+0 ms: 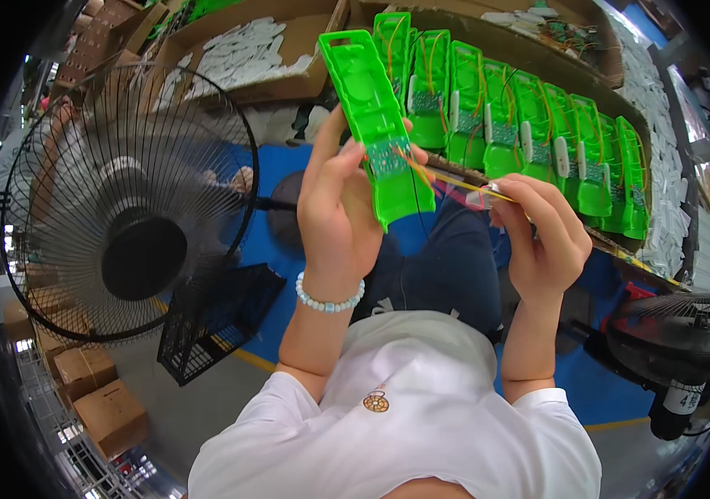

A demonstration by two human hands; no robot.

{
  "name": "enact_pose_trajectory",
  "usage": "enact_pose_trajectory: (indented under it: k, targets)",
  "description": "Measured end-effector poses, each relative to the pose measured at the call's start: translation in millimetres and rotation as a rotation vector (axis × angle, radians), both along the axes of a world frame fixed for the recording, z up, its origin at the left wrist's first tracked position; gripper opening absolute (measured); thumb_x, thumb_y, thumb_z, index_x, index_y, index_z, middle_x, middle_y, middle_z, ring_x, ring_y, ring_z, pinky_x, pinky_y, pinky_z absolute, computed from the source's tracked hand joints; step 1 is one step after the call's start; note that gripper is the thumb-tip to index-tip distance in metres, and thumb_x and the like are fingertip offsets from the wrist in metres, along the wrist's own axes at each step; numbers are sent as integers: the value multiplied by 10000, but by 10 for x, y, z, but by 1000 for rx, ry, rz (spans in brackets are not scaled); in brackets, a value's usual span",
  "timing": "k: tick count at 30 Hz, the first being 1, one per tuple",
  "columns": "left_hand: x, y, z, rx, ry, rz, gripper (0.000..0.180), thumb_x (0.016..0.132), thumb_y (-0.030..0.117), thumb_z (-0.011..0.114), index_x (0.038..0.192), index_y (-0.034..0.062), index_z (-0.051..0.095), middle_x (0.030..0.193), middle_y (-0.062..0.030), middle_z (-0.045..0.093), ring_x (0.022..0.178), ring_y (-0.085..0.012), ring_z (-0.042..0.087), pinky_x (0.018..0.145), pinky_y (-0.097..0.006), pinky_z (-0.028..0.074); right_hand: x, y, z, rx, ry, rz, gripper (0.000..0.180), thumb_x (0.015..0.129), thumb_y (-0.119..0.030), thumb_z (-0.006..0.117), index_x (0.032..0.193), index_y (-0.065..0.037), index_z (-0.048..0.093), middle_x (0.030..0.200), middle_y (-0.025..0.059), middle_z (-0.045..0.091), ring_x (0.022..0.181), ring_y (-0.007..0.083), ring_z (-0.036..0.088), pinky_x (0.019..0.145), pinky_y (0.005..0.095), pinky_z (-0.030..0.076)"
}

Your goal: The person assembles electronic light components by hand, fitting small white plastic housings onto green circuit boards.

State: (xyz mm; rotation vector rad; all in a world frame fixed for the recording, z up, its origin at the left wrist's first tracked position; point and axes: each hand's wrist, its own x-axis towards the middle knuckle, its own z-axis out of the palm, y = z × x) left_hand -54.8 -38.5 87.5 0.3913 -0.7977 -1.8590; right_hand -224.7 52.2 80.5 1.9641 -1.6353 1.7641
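Note:
My left hand (pixel 334 208) grips a long bright green plastic casing (pixel 374 116), held upright and tilted slightly left. A small circuit board (pixel 388 158) with thin wires sits in its lower part. My right hand (pixel 542 229) pinches a thin tool (pixel 475 190) with a yellow and pink shaft, whose tip points left to the wires at the casing's right edge. A pale bead bracelet (pixel 328 301) circles my left wrist.
A row of several like green casings (pixel 538 125) stands in a cardboard box (pixel 638 125) behind my hands. A black standing fan (pixel 122 200) fills the left side; a second fan (pixel 687 341) sits lower right. White parts fill a box (pixel 247 50) at the back. A black crate (pixel 214 320) rests on the floor.

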Motion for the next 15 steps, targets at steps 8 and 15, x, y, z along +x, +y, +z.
enact_pose_trajectory:
  k: [8, 15]
  targets:
    - [-213, 162, 29, -153, -144, -125, 405, 1024, 277, 406, 1313, -6, 385, 970, -185, 631, 727, -171, 606, 603, -283, 520, -146, -343, 260, -419, 229, -138, 262, 739, 80, 712, 990, 24, 666, 952, 180, 656, 761, 262, 673, 642, 306, 561]
    - [-140, 389, 37, -342, -417, -237, 436, 1011, 315, 443, 1288, -20, 408, 964, -219, 619, 754, -218, 631, 601, -307, 538, -275, -378, 367, -407, 264, -67, 316, 642, 1, 680, 958, 0, 676, 864, 139, 663, 697, 265, 651, 567, 328, 517]
